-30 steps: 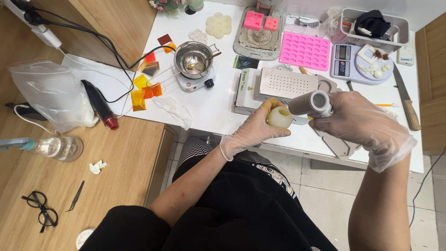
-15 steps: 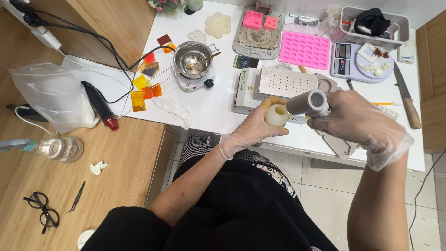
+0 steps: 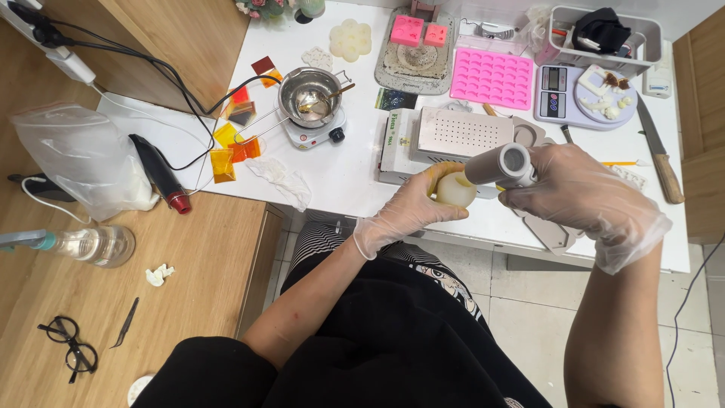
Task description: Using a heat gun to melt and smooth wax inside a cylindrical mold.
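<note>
Both gloved hands meet above the white table's (image 3: pixel 340 177) front edge. The left hand (image 3: pixel 408 211), palm up, cups a cream candle (image 3: pixel 456 189); the right hand (image 3: pixel 585 198) grips a grey cylindrical tool (image 3: pixel 501 164) touching it.

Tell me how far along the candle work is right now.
Done: a white flower-shaped piece lies finished on the table. In hand: left hand holds a cream candle, right hand aims a grey heat tool at it. Left: pink mould looks empty.
</note>
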